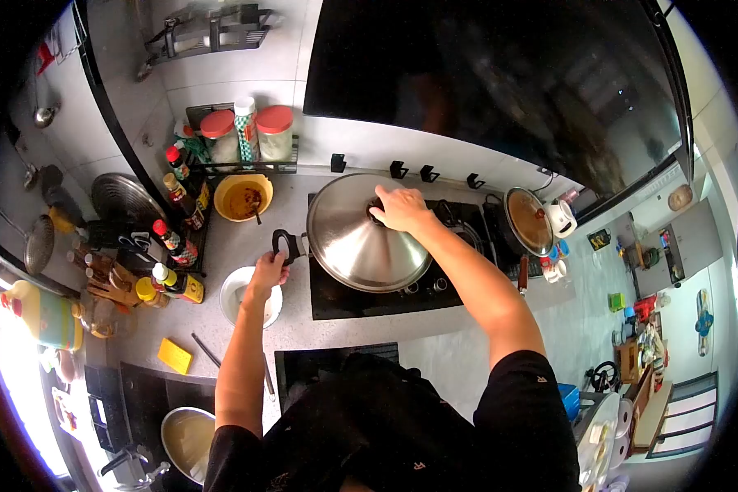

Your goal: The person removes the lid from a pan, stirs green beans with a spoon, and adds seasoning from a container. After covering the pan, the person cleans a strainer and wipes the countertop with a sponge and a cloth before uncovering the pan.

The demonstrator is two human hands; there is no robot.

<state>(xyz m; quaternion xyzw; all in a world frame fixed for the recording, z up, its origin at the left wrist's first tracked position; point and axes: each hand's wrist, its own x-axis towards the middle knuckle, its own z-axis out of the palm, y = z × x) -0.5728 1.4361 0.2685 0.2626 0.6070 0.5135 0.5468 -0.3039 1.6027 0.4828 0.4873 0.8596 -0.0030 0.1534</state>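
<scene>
A wide metal lid (348, 238) covers a pan on the black cooktop (336, 303); the pan's inside is hidden. My right hand (401, 208) is closed over the dark knob at the lid's top. To the left, my left hand (268, 271) is wrapped around the black pan handle (289, 244). Just below that hand stands a white bowl (231, 297), partly hidden by my forearm. Behind it is a yellowish bowl (243, 198) of brown sauce with a spoon in it.
Sauce bottles (172, 242) and red-lidded jars (274, 135) line the left and back. A second lidded pan (528, 221) stands on the right. A yellow sponge (175, 356) lies near the sink, which holds a metal pot (189, 439). A dark range hood (500, 74) hangs above.
</scene>
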